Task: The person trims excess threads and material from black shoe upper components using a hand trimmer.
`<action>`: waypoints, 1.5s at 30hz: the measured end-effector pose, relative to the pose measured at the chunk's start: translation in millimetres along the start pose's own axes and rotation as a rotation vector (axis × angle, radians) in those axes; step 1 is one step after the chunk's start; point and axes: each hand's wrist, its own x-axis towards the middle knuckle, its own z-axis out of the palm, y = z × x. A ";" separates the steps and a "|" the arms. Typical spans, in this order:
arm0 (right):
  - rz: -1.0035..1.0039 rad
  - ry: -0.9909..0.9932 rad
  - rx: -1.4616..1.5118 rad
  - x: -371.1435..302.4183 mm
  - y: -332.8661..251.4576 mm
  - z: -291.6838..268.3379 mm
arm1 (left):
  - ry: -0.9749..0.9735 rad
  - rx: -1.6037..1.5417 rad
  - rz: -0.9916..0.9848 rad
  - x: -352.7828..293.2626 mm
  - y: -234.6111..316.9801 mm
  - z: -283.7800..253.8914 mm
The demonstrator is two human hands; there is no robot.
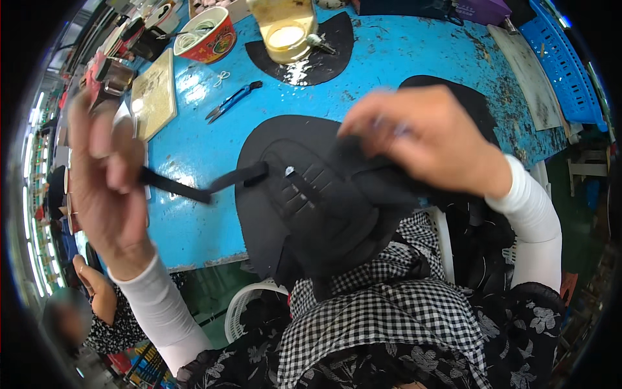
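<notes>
A black padded piece (304, 207) with a rounded outline and several slits in its raised middle lies partly on the blue table and partly over my lap. A black strap (243, 176) runs from its left side toward my left hand (113, 175), whose raised fingers close on the strap's far end. A small pale spot (289, 171) shows beside the slits. My right hand (424, 133) is above the piece's right side, palm down with bent fingers. Motion smears those fingertips, so whether they hold anything is hidden.
Blue-handled pliers (233, 102) lie beyond the piece. Farther back stand a red-rimmed paper tub (206, 39) and a cream glue pot (285, 39) on a black sheet. More black pieces (453, 97) lie at right, near a blue basket (564, 65). Another person (103, 305) is at lower left.
</notes>
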 end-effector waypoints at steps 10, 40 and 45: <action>-0.302 -0.120 -0.823 -0.2 -60.3 96.6 | 0.253 0.417 0.181 -44.9 64.6 -86.6; 0.300 -0.046 0.114 -40.8 -25.8 -15.5 | -1.020 0.953 -0.520 4.6 -87.7 38.4; -0.094 -0.403 -0.258 -8.2 -31.2 23.2 | -0.975 1.004 -0.548 2.9 -80.0 38.5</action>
